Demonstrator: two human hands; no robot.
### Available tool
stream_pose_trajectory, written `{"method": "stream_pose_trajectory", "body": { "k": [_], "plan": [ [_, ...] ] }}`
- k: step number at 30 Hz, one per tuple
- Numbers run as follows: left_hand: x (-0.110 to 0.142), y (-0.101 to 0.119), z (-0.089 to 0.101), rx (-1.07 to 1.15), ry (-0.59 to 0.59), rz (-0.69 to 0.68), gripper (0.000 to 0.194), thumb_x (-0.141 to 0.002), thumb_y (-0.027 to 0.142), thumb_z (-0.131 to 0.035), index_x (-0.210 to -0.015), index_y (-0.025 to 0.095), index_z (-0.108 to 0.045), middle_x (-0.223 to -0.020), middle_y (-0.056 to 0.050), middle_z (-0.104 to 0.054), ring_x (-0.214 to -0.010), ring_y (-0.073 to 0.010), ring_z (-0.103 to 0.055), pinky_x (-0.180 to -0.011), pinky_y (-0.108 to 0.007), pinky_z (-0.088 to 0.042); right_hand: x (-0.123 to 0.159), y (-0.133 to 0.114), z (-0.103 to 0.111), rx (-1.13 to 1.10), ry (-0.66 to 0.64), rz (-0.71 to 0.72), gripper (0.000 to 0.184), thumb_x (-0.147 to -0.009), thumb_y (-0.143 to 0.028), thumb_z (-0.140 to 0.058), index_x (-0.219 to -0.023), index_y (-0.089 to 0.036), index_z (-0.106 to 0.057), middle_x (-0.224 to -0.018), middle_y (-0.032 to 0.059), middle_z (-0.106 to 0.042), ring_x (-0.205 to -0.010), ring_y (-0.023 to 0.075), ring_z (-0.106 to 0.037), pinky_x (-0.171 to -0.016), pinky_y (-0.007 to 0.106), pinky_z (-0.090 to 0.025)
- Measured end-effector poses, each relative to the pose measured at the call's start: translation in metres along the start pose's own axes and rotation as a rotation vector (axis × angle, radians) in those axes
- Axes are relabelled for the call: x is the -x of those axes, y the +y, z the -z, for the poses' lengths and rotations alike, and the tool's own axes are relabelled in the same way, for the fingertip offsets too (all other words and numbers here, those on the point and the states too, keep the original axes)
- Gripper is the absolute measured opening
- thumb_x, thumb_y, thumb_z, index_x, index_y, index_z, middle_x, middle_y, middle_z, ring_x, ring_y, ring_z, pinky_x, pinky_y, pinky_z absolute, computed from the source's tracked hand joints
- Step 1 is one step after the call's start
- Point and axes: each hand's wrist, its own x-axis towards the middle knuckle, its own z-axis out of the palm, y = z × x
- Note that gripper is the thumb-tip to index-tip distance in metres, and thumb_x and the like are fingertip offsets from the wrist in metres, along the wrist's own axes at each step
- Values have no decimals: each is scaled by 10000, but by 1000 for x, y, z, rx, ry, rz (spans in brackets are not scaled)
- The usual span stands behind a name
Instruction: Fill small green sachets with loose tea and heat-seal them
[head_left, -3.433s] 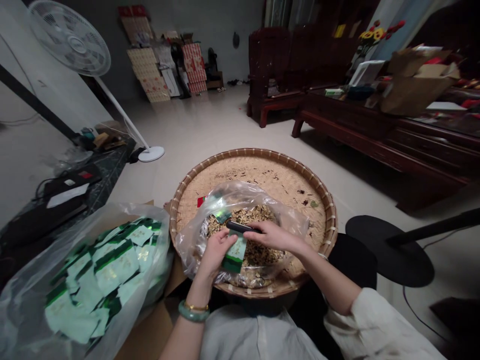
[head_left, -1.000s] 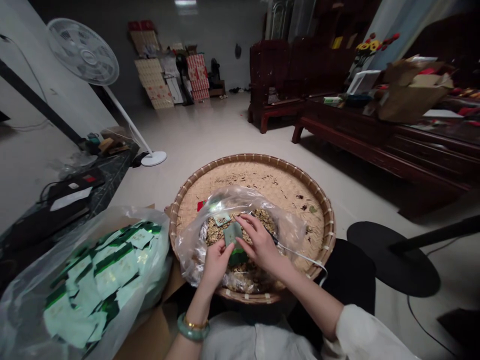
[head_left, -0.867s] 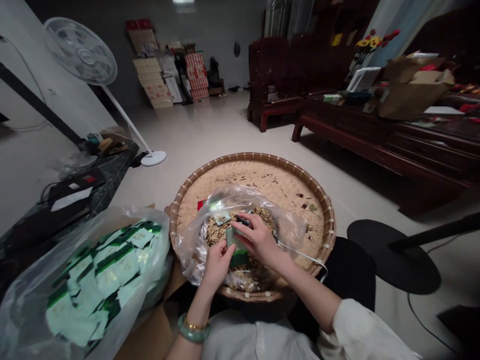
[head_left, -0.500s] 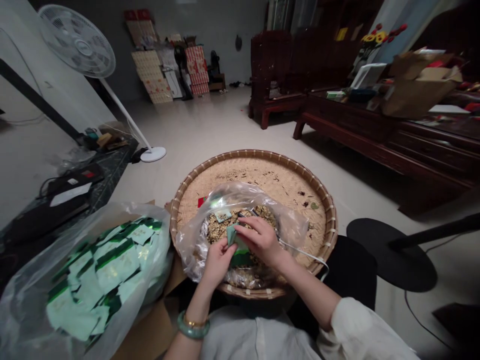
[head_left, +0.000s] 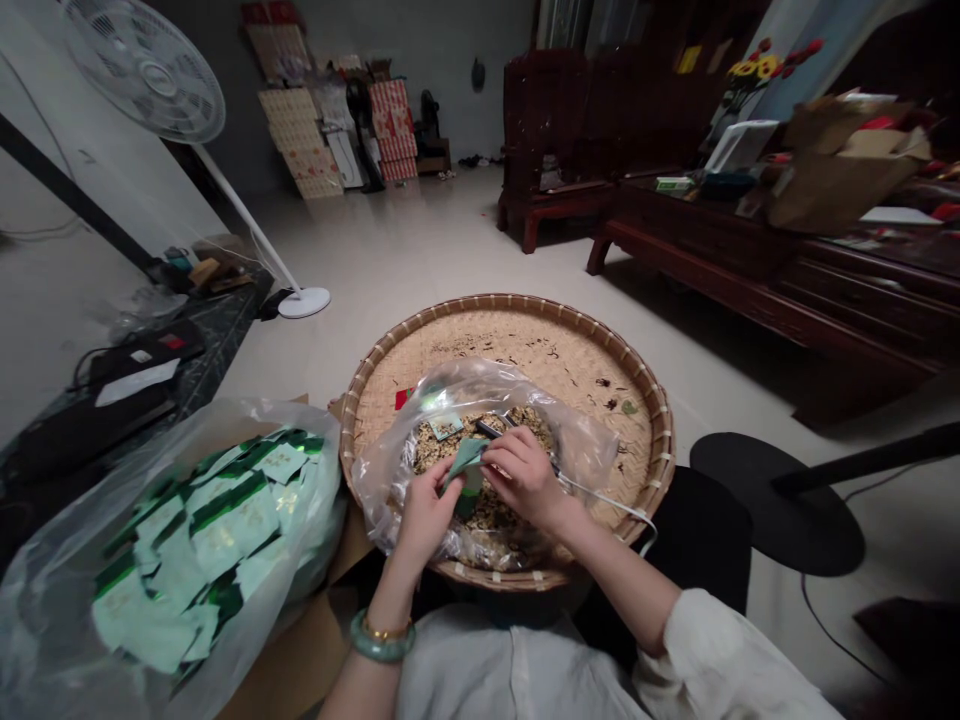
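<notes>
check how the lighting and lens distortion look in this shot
head view: the wide lens bows the edges, so the standing fan leans sharply; glare streaks the clear plastic bag on the woven tray; the left hand and right hand around the green sachet look fairly sharp; the dark wooden chairs sink into shadow

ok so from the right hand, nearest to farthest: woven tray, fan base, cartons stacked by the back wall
From the right hand:
1. Woven bamboo tray: directly under the hand, its rim curving round it.
2. Fan base: on the floor, ahead and to the left.
3. Stacked cartons: against the back wall, farthest ahead.
</notes>
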Motion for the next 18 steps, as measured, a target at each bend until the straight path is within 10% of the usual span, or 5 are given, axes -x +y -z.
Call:
{"method": "stream_pose_trajectory", "body": {
  "k": [9, 18],
  "plan": [
    [-27, -9, 19, -512, 393, -218, 448, -802, 293, -581, -1226, 149, -554, -1232, -172, -606, -1177, -302, -535, -994, -468, -399, -19, 10, -10, -227, -43, -494, 143, -852, -291, -507, -744, -197, -504, -627, -16, -510, -563, 128, -468, -557, 248, -378],
    [-14, -5, 15, -126, 191, -37, 299, -789, 382, -569, -924, 151, -703, -726, -23, -682, -658, -162, -597, -640, -257, -470, -12, 9, -14, -1028, -346, -873, 402, -628, -510, -728, -815, -176, -606, -731, -11, -604, -671, 133, -552, -621, 267, -507]
  ]
}}
